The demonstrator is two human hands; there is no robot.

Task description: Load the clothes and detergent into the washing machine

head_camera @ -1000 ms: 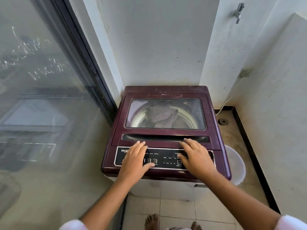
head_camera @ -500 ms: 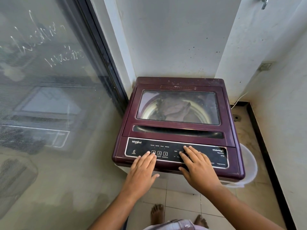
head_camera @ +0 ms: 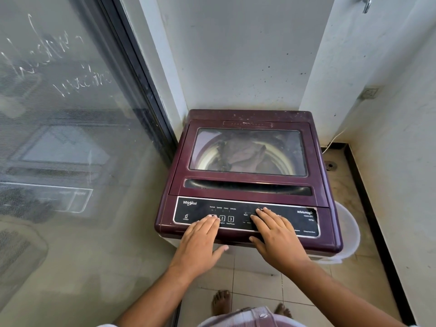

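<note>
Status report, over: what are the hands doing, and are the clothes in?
Left hand and right hand flat on control panel. Lid shut, clothes inside drum. White bucket beside washer, not in the way.

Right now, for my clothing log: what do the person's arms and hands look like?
The left hand and right hand are bare: no gloves, rings, watch or bracelets visible. Both forearms are uncovered; a sliver of white sleeve shows at the left arm's bottom frame edge.
</note>
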